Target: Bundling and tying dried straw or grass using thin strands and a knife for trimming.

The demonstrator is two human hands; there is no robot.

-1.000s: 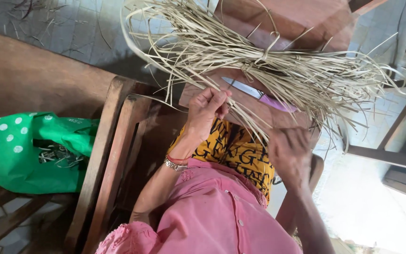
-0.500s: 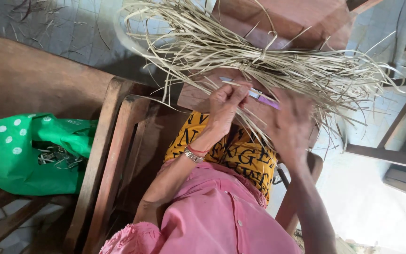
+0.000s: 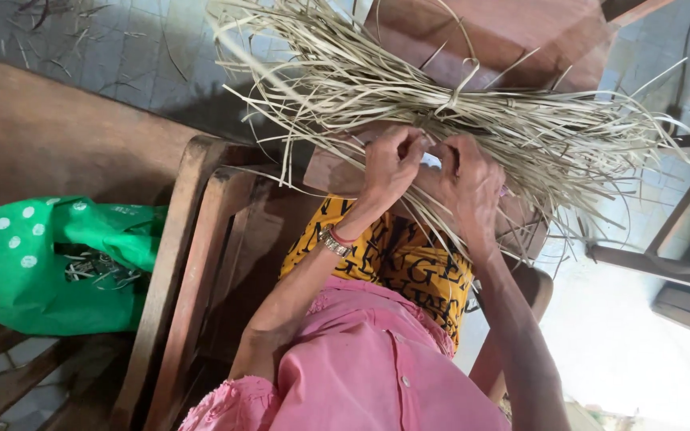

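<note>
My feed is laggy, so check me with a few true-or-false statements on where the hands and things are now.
1. Both hands meet at the bundle of dry straw strips. True: the left hand and right hand are together at its lower edge.
2. The green dotted bag lies on the lap. False: it sits off to the left, beside the wooden chair frame.
3. The left wrist is bare. False: it wears a bracelet.
4. The bundle is tied near its middle. True.
</note>
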